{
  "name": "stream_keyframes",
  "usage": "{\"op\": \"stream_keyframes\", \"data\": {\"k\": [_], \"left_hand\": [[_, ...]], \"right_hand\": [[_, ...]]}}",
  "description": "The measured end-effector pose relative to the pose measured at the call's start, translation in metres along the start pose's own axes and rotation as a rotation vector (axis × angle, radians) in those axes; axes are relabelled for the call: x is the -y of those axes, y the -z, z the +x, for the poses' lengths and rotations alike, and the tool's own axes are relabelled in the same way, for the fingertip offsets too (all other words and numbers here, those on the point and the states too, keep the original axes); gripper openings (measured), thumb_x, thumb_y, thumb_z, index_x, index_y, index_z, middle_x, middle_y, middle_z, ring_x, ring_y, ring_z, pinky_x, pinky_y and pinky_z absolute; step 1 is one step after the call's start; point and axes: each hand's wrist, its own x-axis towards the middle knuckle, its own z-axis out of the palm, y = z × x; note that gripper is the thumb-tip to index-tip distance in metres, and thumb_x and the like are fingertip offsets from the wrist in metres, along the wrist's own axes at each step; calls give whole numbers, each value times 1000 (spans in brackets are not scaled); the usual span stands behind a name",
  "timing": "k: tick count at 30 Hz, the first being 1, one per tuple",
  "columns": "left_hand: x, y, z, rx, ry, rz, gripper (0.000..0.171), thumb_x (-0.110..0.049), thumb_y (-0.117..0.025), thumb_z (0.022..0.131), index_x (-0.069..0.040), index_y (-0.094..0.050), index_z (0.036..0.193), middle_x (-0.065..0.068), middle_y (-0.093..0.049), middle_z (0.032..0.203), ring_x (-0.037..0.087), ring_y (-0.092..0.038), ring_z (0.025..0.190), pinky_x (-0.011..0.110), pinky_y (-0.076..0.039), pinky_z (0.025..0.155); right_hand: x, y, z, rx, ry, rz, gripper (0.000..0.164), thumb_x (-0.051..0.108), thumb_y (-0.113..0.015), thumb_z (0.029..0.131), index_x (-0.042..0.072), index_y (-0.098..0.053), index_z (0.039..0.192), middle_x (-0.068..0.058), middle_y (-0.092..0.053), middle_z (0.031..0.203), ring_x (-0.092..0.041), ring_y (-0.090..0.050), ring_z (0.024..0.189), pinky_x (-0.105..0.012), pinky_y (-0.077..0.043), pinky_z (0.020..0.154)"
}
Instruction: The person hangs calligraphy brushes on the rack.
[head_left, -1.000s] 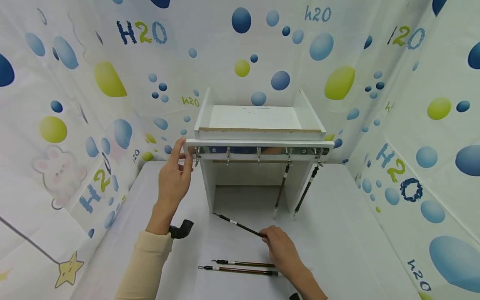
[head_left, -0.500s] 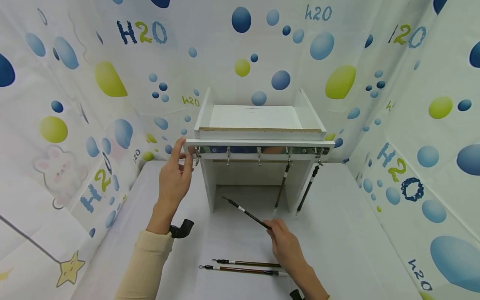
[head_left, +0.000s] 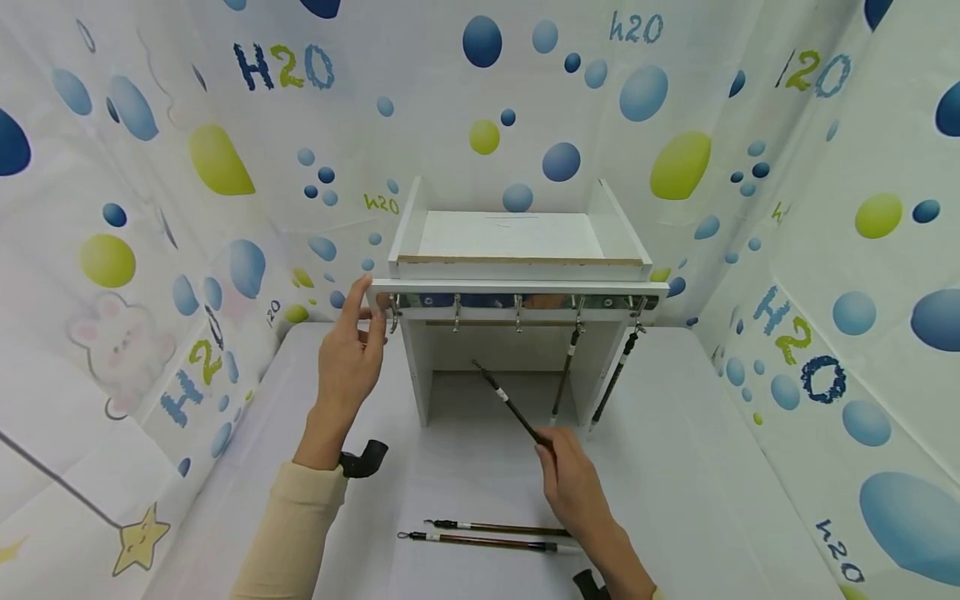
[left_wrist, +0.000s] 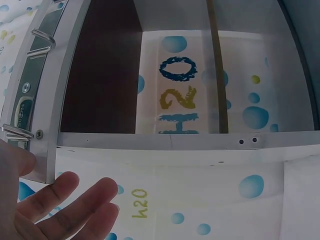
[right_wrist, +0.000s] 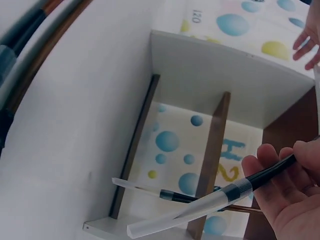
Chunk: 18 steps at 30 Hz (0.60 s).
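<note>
Step in hand, as judged: presenting the held brush (head_left: 518,411) to the hook rail (head_left: 487,300) for hanging. The brush is below the rail's middle, tilted, its upper end toward the rail but apart from it.

Right hand (head_left: 573,475): thumb and fingers clamped on the brush beside its clear cap (right_wrist: 180,214). Left hand (head_left: 348,362): touching the rail's left end; whether it pinches or merely steadies cannot be told.

Two hanging brushes (head_left: 565,375) occupy the hooks toward the rail's right end; the three bare hooks (head_left: 457,315) to their left carry nothing. Two loose brushes (head_left: 480,541) lie well below the rail.

Next move, as judged: raise the brush's upper end to the rail's middle hook (head_left: 518,315), pass its loop over the tip, and confirm seating before release
</note>
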Motion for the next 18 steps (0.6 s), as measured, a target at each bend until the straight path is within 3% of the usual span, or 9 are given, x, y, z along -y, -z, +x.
{"op": "stream_keyframes", "data": {"k": [12, 18], "left_hand": [[-1, 1, -1, 3, 3, 8, 51, -26, -49, 105, -28, -36, 155, 21, -71, 116, 31, -72, 69, 31, -46, 54], [-1, 1, -1, 2, -3, 0, 50, -26, -49, 105, -24, -37, 154, 22, -70, 115, 31, -72, 69, 32, -48, 54]], "right_hand": [[4, 0, 7, -67, -22, 30, 28, -9, -70, 87, -3, -61, 112, -7, -65, 95, -14, -67, 81, -22, -56, 68], [2, 0, 9, -82, -81, 44, 30, -10, -70, 85, -4, -61, 113, -5, -68, 91, -14, -69, 78, -24, -57, 68]]}}
